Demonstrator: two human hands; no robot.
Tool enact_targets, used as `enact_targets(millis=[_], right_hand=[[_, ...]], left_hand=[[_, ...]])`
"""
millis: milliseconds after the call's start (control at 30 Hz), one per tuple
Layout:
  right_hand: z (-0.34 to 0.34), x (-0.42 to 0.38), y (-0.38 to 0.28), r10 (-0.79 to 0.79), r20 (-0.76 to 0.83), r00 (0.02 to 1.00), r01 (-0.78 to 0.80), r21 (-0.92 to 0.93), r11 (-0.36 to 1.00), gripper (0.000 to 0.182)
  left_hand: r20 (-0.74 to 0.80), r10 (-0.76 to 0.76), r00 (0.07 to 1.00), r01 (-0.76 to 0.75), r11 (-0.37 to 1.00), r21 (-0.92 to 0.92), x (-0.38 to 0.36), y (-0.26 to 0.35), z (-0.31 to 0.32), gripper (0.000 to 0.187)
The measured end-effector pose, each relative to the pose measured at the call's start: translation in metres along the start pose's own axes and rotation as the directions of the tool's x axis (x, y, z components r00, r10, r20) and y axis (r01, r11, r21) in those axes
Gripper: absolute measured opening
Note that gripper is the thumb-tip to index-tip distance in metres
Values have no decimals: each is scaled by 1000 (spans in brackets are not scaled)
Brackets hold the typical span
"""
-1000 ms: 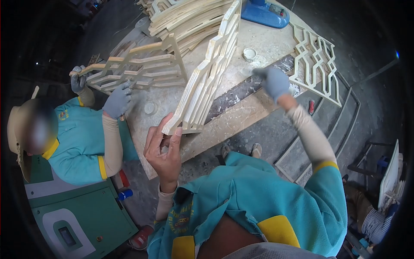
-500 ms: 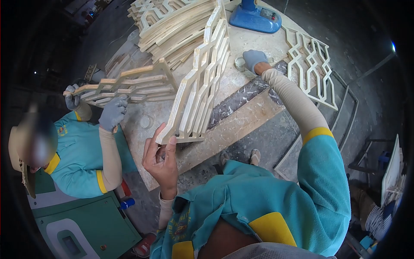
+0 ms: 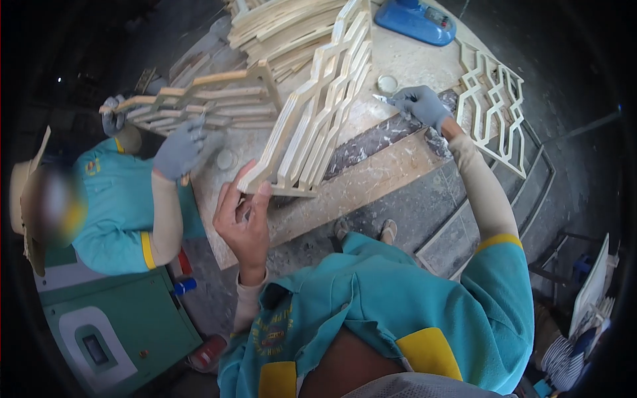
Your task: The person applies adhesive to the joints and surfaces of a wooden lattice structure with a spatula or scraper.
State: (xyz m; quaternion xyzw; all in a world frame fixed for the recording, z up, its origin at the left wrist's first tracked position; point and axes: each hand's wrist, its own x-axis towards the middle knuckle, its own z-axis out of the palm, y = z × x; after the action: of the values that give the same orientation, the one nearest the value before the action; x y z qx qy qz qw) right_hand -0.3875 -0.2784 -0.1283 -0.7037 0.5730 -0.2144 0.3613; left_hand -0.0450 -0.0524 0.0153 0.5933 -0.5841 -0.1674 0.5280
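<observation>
My bare left hand point(image 3: 244, 222) grips the lower corner of a pale wooden lattice panel point(image 3: 281, 125), which stands tilted on edge over the table. My right hand point(image 3: 422, 106), in a grey glove, is closed around a small putty knife point(image 3: 382, 99); its pale tip points left and most of it is hidden by the fingers. Just above that tip sits a small round dish point(image 3: 387, 84). The knife is apart from the panel. Below my right hand runs a dark, white-smeared strip point(image 3: 371, 142) along the table.
A co-worker point(image 3: 123, 199) at left holds another lattice panel point(image 3: 199, 86) with gloved hands. Stacked curved wooden pieces point(image 3: 285, 33) and a blue device point(image 3: 415, 23) stand at the far side. Another lattice panel point(image 3: 494, 99) lies at right. A second dish point(image 3: 226, 159) sits near the co-worker.
My right hand has come away from the small dish, and the putty knife tip now shows beside it. The view has shifted a little; my left hand still grips the panel.
</observation>
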Motion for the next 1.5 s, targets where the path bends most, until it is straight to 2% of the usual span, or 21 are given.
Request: enact_targets(millis=[67,100,167,200,267,300,367,500,567,700,800,867,1000,1067,1100,1300,1400,1433,1500], right_hand=[[14,-38,-25,-79,30,996,72,197,978,23],[23,-52,-31,-81,42,996,71,200,977,23],[38,-75,-40,-289,117,950,253,253,934,31],[46,-82,-47,-286,121,950,249,256,934,31],[60,-89,-65,-489,104,866,479,104,872,38],[66,-88,-71,-486,102,868,476,106,873,38],[81,-84,-80,-574,121,810,586,-100,804,44],[101,-73,-96,-631,191,752,660,-215,720,55],[107,-69,-99,-702,212,680,728,-308,612,62],[108,-63,-94,-735,182,653,742,-349,573,62],[97,-56,-86,-730,166,663,731,-353,584,55],[91,-50,-80,-663,179,727,663,-435,609,55],[93,-57,-86,-658,167,734,668,-350,657,56],[104,-59,-96,-751,133,647,757,-228,612,63],[113,-58,-98,-760,116,640,765,-190,615,65],[114,-54,-95,-788,261,557,830,-209,518,67],[105,-50,-92,-814,262,518,855,-143,499,65],[105,-50,-93,-814,261,519,855,-142,499,65],[105,-52,-99,-751,237,616,786,-123,606,61]], left_hand=[[-11,-14,1000,14,1000,-21,1,-1,-1,33],[-10,-12,1000,12,999,-47,2,-1,-2,33],[6,-23,1000,23,998,-57,3,-1,-4,34],[8,-27,1000,28,998,-54,2,-1,-4,34],[4,-14,1000,14,998,-69,3,-2,-3,34],[8,-14,1000,15,998,-68,3,-2,-2,34],[-1,19,1000,-19,996,-88,3,-3,-1,35],[0,-14,1000,14,997,-71,0,0,-3,36],[10,-13,1000,14,998,-57,0,-3,-3,37],[3,-3,1000,3,998,-63,2,-5,-4,38],[5,4,1000,-3,997,-75,1,-6,-5,38],[7,-16,1000,16,996,-88,1,-7,-6,37],[4,-6,1000,6,994,-111,-1,-9,-6,37],[-3,-12,1000,12,997,-83,-2,-7,-7,37],[6,-11,1000,11,997,-83,-2,-7,-7,37],[-19,-8,1000,5,992,-128,-4,-10,-9,37],[-18,0,1000,-2,996,-86,-5,-9,-12,37],[-20,-2,1000,0,996,-90,-5,-9,-12,37],[-25,-3,1000,0,995,-97,-5,-9,-11,37]])
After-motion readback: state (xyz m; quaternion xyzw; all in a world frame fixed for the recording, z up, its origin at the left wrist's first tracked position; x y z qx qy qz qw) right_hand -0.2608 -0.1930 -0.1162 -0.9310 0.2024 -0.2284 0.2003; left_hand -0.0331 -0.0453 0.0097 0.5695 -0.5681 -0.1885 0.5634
